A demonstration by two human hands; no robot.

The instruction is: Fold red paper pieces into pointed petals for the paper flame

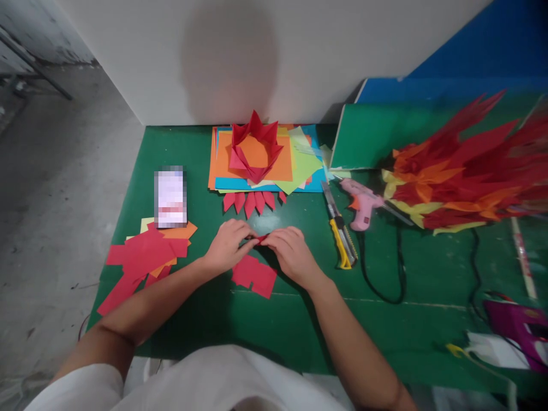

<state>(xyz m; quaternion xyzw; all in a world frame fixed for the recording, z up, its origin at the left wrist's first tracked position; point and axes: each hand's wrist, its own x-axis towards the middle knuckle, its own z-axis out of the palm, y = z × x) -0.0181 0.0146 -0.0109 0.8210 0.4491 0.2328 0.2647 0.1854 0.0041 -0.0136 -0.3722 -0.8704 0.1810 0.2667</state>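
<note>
Head view: you look down at a green table (385, 342), both hands meeting near its middle. Your left hand (231, 244) and right hand (295, 251) each pinch a small red paper piece (260, 240), thumbs and fingers closed on it between them.

The work looks partly done. Just beyond your hands lies a row of small pointed red pieces (256, 203), apparently finished. Farther back, a spiky red ring (268, 136) sits already formed on a stack of coloured paper (282, 165). What seems left is the piece you hold, plus flat red squares (256, 275) just nearer than it, not yet folded. More loose paper (145, 251) lies left, below a blurred phone (170, 197).

To the right are a yellow cutter (340, 240), a pink glue gun (363, 205) and a flame-like paper bunch (462, 177).

As for containers, you have none that can be made out; the paper lies loose.
</note>
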